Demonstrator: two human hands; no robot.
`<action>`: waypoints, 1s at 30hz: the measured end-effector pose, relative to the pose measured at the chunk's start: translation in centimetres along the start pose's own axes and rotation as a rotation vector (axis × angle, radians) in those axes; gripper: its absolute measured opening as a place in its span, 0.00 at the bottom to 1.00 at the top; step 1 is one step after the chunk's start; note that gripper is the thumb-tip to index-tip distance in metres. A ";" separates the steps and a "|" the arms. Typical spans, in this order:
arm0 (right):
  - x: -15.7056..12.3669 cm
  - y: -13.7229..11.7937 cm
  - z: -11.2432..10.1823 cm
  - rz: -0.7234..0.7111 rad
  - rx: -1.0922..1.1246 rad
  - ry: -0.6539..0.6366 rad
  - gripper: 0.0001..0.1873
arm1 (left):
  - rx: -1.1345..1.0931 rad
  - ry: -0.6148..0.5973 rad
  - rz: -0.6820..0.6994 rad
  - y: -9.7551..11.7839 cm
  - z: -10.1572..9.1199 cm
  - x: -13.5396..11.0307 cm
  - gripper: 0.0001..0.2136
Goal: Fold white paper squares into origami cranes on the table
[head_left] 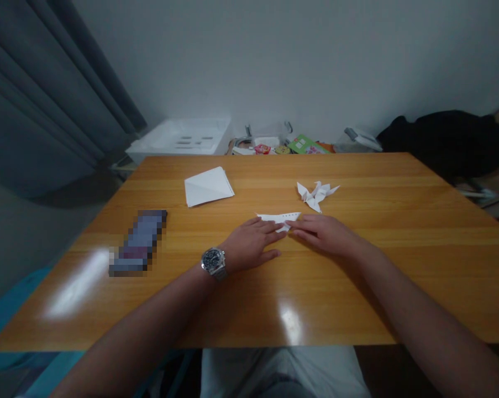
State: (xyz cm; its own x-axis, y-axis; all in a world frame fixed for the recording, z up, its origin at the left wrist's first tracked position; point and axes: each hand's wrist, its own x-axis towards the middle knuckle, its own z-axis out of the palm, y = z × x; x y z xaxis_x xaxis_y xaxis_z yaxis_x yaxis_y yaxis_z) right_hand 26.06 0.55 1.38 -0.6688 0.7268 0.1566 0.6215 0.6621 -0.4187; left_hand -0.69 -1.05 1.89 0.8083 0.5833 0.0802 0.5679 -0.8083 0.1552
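Observation:
A small folded piece of white paper with a row of small dark marks lies on the wooden table, in front of me. My left hand, with a metal watch on its wrist, rests flat with fingers stretched over the paper's left and middle part. From the other side, my right hand touches the paper's right part with extended fingertips, its thumb apart. Both hands cover some of the paper's lower edge. Just beyond my right hand sits a white origami bird with spread wings.
A stack of white paper sheets lies at the back left of the table. Nearer on the left is a pixelated phone-like device. Behind the far edge stand a white foam tray and assorted items, including a green packet.

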 end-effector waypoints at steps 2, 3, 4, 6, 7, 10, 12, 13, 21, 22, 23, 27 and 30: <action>-0.1 -0.2 -0.1 -0.011 -0.034 -0.042 0.20 | -0.003 -0.003 -0.002 0.1 -0.1 0.0 0.25; -0.1 -0.3 -0.1 -0.012 -0.042 -0.053 0.20 | -0.004 -0.005 -0.003 0.1 -0.1 0.0 0.25; -0.1 -0.3 -0.1 -0.014 -0.041 -0.054 0.19 | -0.005 -0.007 -0.004 0.1 -0.1 0.0 0.25; -0.1 -0.3 0.1 -0.016 -0.037 -0.045 0.20 | -0.004 -0.010 -0.006 0.2 -0.2 0.0 0.25; -0.1 -0.3 0.1 -0.015 -0.042 -0.045 0.20 | -0.002 -0.010 -0.007 0.2 -0.2 0.0 0.25; 0.0 -0.4 0.2 -0.010 -0.082 -0.073 0.20 | -0.002 -0.006 -0.012 0.3 -0.2 0.0 0.25; 0.0 -0.5 0.1 -0.018 -0.102 -0.087 0.20 | -0.004 -0.002 -0.012 0.3 -0.2 0.0 0.25; -0.1 -0.5 0.1 -0.028 -0.113 -0.090 0.20 | -0.005 -0.001 -0.012 0.3 -0.2 0.1 0.25; -1.6 -0.1 0.7 -0.092 -0.386 -0.107 0.27 | 0.003 0.001 -0.015 0.3 0.1 0.1 0.25; -1.7 -0.1 0.8 -0.092 -0.404 -0.093 0.27 | 0.003 0.000 -0.017 0.3 0.1 0.1 0.25; -1.8 -0.1 1.0 -0.089 -0.416 -0.079 0.27 | 0.003 0.000 -0.018 0.3 0.1 0.1 0.25; -1.8 -0.3 1.3 -0.068 -0.429 -0.026 0.25 | -0.001 -0.008 -0.013 0.3 -0.1 0.1 0.25; -1.7 -0.3 1.3 -0.058 -0.435 -0.009 0.26 | -0.003 -0.012 -0.017 0.3 -0.3 0.1 0.25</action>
State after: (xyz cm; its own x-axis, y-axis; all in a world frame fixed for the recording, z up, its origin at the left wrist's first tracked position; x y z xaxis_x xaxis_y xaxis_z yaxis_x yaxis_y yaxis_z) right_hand 26.52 -1.15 0.02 -0.7102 0.6855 0.1602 0.6953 0.7187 0.0067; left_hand -0.51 -1.23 2.25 0.8004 0.5958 0.0658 0.5810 -0.7981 0.1595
